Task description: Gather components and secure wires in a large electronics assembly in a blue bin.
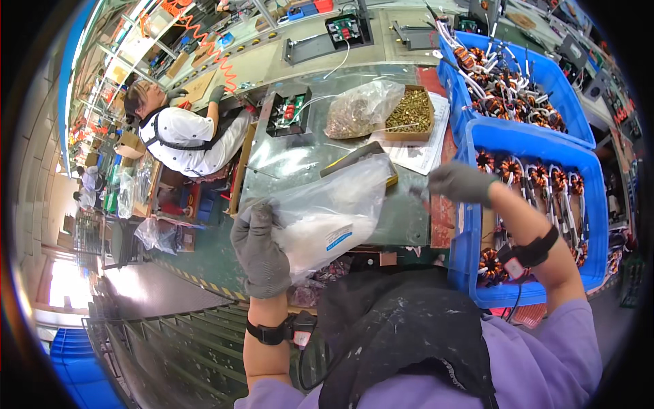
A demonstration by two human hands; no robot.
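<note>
My left hand (261,249), in a grey glove, grips the left end of a clear plastic bag (340,198) with white material and a blue label inside. The bag is held over the near edge of the metal table (272,163). My right hand (463,183), also gloved, is in the air left of the blue bins, its fingers curled. A small blurred dark shape is by its fingertips; I cannot make out what it is. Behind the bag lies a dark, yellow-edged box (392,174). Farther back, a cardboard box of brass-coloured screws (411,114) sits beside another clear bag (351,116) of small parts.
Two blue bins (470,273) at the right hold copper coils (511,170) with white leads. A black case with a circuit board (289,112) stands on the table's far left. Papers (429,146) lie beneath the screw box. A co-worker (184,136) sits at the left.
</note>
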